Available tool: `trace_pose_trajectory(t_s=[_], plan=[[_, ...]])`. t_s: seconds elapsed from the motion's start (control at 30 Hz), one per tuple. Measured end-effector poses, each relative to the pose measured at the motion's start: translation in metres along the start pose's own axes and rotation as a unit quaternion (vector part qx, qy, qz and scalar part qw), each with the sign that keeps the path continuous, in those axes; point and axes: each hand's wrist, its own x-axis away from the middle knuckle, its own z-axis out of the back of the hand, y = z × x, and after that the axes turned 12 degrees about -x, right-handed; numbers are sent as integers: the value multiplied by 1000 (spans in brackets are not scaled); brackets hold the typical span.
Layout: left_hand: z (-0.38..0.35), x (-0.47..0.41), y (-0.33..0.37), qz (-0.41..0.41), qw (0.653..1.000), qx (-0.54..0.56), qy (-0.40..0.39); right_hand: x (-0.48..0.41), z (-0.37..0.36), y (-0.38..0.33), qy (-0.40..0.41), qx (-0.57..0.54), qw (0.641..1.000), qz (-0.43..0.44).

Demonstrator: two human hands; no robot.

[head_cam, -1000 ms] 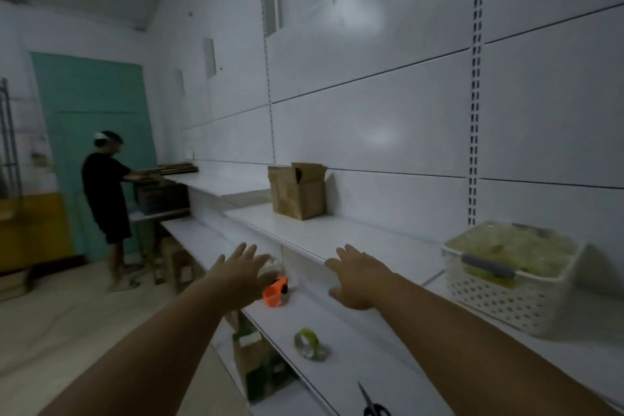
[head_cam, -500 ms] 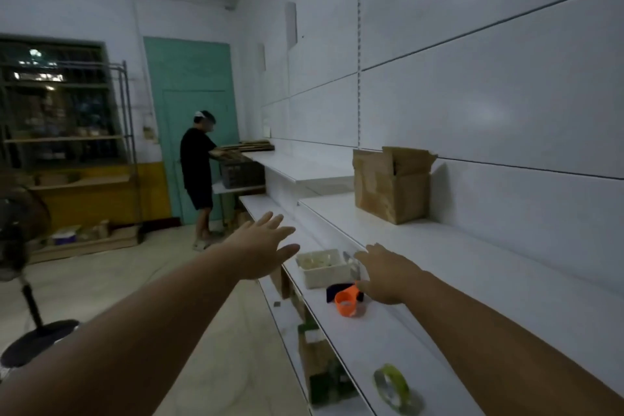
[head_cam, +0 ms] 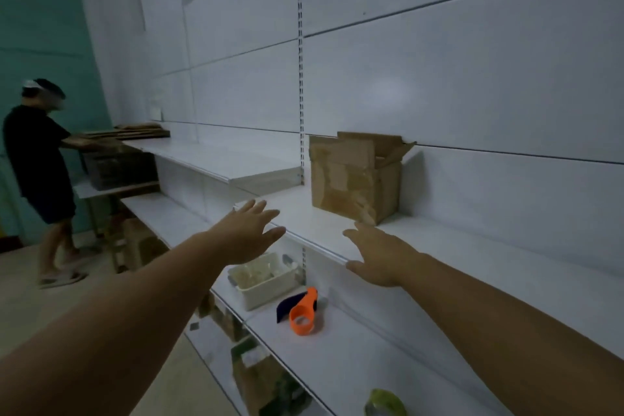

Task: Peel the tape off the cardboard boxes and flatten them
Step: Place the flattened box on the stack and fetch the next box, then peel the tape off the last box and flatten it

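The cardboard box (head_cam: 354, 176) stands flaps-up on the upper shelf (head_cam: 472, 246) against the wall, and the left hand (head_cam: 248, 231) and right hand (head_cam: 378, 255) reach toward it with fingers spread, holding nothing, bare shelf between. Beneath them on the lower shelf (head_cam: 337, 365) sit a white basket (head_cam: 266, 285), an orange tape dispenser (head_cam: 302, 316) and a green tape roll (head_cam: 385, 404); far left, another person (head_cam: 37, 159) stands by flat cardboard (head_cam: 135, 132).

Both hands are stretched out flat toward the cardboard box (head_cam: 354, 176), left hand (head_cam: 248, 233) and right hand (head_cam: 380, 255) empty, short of it. The box stands on the upper shelf (head_cam: 472, 246), flaps up. Below lies an orange tape dispenser (head_cam: 302, 314) beside a white tub (head_cam: 266, 280).
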Motion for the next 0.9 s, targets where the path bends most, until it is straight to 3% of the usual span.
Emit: trace_pose_trajectory(t_s=[0.2,0.3,0.37,0.5,0.67,0.9], plan=[[-28,-76,-2,-43,998,48,-20,-47,6,44,45,-18,997,-60],[-37,-110,-2,-54,996,61,-26,-81,14,61,185,22,979,-79],[-45,-129,-7,-60,996,59,-36,-100,17,70,320,31,941,-108],[-66,-165,-26,-48,994,93,-39,-124,1,91,444,-70,886,-112],[-95,-225,-38,-28,987,142,-66,-139,-20,116,396,-248,878,-107],[-121,-288,-14,-78,951,300,-16,-130,-16,114,301,-358,873,-137]])
